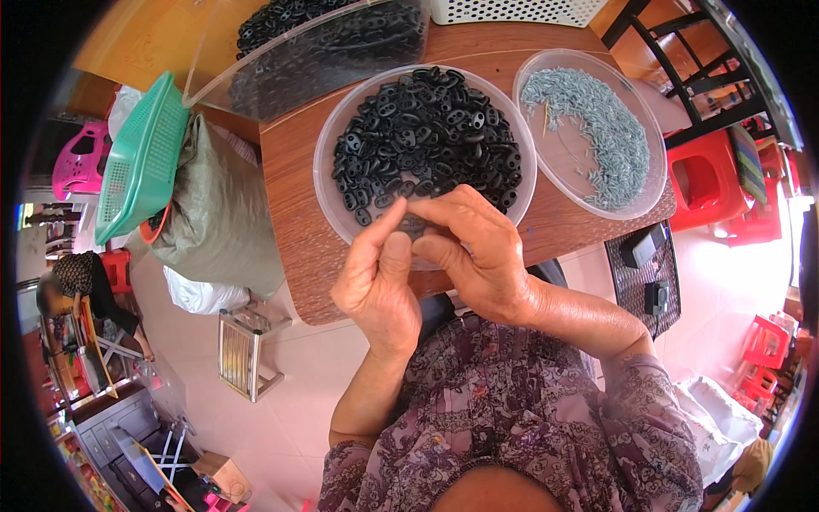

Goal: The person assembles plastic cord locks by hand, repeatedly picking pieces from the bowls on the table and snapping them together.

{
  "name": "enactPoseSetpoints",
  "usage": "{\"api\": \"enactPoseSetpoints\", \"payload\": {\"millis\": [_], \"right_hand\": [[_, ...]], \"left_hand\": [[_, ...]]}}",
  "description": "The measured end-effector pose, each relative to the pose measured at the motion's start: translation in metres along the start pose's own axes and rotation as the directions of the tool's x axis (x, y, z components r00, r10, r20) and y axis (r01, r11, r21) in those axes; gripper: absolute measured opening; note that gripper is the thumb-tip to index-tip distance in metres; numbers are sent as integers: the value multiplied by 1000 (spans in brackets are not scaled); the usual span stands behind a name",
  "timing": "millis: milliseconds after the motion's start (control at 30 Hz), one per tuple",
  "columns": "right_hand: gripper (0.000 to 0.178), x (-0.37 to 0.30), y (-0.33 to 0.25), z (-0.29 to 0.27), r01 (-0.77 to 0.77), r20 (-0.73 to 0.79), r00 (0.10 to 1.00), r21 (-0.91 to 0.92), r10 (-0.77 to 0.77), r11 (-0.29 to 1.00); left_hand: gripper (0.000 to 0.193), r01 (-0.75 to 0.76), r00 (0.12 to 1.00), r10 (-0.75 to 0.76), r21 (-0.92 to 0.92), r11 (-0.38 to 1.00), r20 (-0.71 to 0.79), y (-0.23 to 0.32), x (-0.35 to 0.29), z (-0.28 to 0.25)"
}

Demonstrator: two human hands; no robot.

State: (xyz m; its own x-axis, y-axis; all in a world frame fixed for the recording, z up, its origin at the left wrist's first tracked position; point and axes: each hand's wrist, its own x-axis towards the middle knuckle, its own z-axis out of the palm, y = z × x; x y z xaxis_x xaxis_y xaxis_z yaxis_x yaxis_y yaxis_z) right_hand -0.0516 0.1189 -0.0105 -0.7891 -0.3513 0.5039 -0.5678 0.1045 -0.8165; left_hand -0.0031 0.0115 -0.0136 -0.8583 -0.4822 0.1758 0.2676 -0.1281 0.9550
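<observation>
My left hand [382,286] and my right hand [478,256] meet over the near rim of a round clear tub [322,175]. Both are pinched closed, fingertips almost touching. Between them shows a small dark piece, partly hidden by the fingers, so I cannot tell which hand bears it. The tub holds a heap of small black oval plastic parts [426,128] with two holes each. To its right, a shallow round clear tray [567,175] contains many thin grey-blue pins or screws [618,145], too small to tell which.
A large clear bin [290,85] of more black parts stands behind the tub on the wooden table [294,256]. A white perforated basket [520,10] is at the back. Left are a green basket [141,162] and a full sack [222,213]; red stools [704,179] stand right. Another person [94,286] sits far left.
</observation>
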Motion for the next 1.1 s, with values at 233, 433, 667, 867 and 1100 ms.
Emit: {"api": "enactPoseSetpoints", "payload": {"millis": [233, 433, 667, 867, 1100], "right_hand": [[28, 1, 1, -1, 82, -10, 997, -43, -83, 996], [28, 3, -3, 2, 129, -31, 991, -45, -130, 991], [23, 3, 1, 4, 300, -74, 947, -138, -312, 944], [21, 1, -3, 8, 303, -125, 940, -133, -319, 944], [22, -3, -6, 13, 337, -161, 920, -147, -358, 930]], "left_hand": [[29, -8, 1000, 8, -37, 999, -8, 1, -2, 2], [26, -63, 997, 62, -10, 998, -40, 0, -4, 4], [27, -17, 998, 10, -122, 992, -58, -3, -12, 4], [27, -131, 989, 127, -53, 990, -73, -2, -15, 6], [16, -152, 985, 141, -114, 982, -100, -3, -25, 5]]}}
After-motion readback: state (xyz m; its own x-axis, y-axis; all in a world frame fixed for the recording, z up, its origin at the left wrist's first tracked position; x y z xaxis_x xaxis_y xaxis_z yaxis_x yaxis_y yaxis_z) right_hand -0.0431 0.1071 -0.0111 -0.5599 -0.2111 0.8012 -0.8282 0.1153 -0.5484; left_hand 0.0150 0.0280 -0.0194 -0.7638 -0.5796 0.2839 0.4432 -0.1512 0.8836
